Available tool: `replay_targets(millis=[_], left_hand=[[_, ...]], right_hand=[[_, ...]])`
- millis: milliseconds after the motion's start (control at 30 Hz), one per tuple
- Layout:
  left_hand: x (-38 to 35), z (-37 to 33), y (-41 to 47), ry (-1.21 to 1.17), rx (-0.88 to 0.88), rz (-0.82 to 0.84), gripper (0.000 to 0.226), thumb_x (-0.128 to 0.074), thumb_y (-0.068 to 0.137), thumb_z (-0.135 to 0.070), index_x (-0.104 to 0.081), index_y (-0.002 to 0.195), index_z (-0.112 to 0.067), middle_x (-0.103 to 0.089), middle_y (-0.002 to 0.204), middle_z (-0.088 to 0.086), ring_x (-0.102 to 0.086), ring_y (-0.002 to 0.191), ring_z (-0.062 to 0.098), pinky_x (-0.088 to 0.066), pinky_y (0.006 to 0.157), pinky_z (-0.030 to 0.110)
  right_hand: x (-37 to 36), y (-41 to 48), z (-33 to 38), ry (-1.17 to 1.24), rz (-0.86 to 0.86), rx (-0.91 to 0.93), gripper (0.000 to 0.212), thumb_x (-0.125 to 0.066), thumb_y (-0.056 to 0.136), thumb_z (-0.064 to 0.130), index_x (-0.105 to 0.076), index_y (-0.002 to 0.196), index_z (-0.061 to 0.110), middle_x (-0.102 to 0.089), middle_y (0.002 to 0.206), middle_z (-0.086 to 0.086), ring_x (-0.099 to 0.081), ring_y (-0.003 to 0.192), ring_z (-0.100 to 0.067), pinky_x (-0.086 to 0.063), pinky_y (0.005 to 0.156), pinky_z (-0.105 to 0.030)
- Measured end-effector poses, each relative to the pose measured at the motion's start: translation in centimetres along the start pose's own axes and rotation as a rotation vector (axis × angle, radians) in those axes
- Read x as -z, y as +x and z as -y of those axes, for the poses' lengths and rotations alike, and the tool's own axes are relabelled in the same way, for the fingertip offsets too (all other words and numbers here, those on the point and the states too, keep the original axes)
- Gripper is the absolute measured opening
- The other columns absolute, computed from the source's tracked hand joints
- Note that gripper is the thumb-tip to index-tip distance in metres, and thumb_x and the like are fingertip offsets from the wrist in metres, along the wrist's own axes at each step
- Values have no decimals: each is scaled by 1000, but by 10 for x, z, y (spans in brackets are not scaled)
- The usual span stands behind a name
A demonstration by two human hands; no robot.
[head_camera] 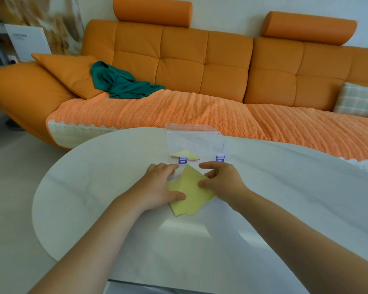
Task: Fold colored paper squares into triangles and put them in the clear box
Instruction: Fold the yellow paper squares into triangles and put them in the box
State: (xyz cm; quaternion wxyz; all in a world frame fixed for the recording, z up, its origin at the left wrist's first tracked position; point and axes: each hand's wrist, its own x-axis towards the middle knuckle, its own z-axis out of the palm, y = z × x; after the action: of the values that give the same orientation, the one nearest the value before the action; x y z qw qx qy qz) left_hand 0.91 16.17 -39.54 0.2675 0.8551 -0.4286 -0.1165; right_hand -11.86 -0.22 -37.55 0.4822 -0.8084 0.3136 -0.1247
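Left fingers press yellow paper, right fingers pinch it, triangles inside clear box

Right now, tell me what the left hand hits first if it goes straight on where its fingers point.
Likely the clear box, at its left purple latch, just ahead of the left hand; depth is unclear.

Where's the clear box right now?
In the head view, the clear box stands at the far edge of the white table, near the middle, just beyond the yellow paper and in front of the orange sofa.
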Motion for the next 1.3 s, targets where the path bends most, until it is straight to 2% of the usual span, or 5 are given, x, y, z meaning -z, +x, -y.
replay_targets(millis=[467,633,767,900,1300], left_hand=[[8,-26,0,-402,32,-236,9,-72,87,-26,-66,89,-33,-69,86,-11,-59,72,-2,-40,61,7],[-7,-56,3,-634,146,-155,8,-62,95,-17,-67,94,-23,-70,97,6,-61,73,8,-48,51,15],[-22,-76,7,-698,241,-113,10,-59,97,-14,-66,105,-14,-67,88,4,-61,52,6,-45,50,19],[-35,-95,11,-713,291,-42,15,-60,97,-13,-67,110,-9,-67,80,3,-57,42,4,-41,43,16],[-43,-112,0,-90,-339,102,50,-54,72,-13,-66,116,-33,-57,116,-21,-42,112,-2,-26,95,3]], right_hand=[[25,-10,-5,281,-77,96,19,-80,80,6,-77,89,23,-73,76,8,-64,62,1,-47,58,-12],[51,-26,-23,25,-30,145,55,-54,84,-2,-63,120,38,-64,116,19,-60,71,3,-45,60,-9],[74,-48,-39,-414,83,401,86,-50,68,-8,-48,137,44,-42,144,16,-38,132,-9,-33,105,-21],[87,-58,-55,-703,-21,642,61,-77,75,14,-58,129,36,-48,143,5,-42,131,-21,-35,104,-38],[105,-54,-71,-561,-103,534,13,-68,89,39,-76,86,28,-65,82,11,-58,70,-13,-44,69,-31]])
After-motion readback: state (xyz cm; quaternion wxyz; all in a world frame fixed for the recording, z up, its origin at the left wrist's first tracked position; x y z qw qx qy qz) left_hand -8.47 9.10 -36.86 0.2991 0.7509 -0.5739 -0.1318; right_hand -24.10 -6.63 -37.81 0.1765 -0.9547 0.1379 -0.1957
